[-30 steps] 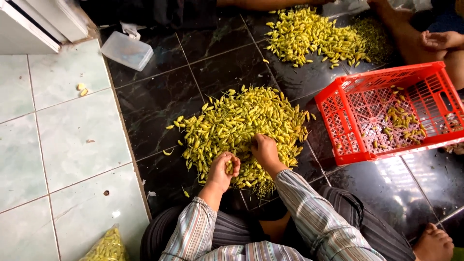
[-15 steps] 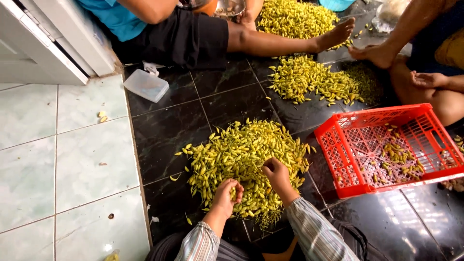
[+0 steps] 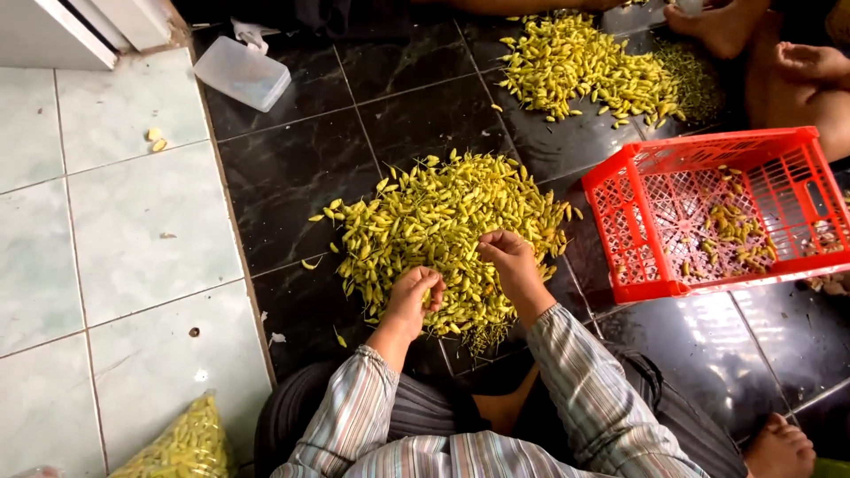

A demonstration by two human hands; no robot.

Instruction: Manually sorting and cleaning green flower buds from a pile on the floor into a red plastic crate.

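Nearest, the left hand (image 3: 414, 296) was curled shut around a few yellow buds (image 3: 428, 298), pinched up at the near edge of the bud pile (image 3: 443, 235) so they could be worked close to the body. Just right of it, the right hand (image 3: 506, 258) rested on the heap, fingers bent together; whether it gripped anything, I couldn't tell. To the right sat a red crate (image 3: 620, 212), within easy reach, holding scattered buds. Farther off lay a second pile (image 3: 589, 66) and a clear plastic box (image 3: 241, 73).

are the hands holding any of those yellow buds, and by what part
The left hand is curled around a few yellow buds from the pile; which part cannot be told. The right hand only rests on the pile.
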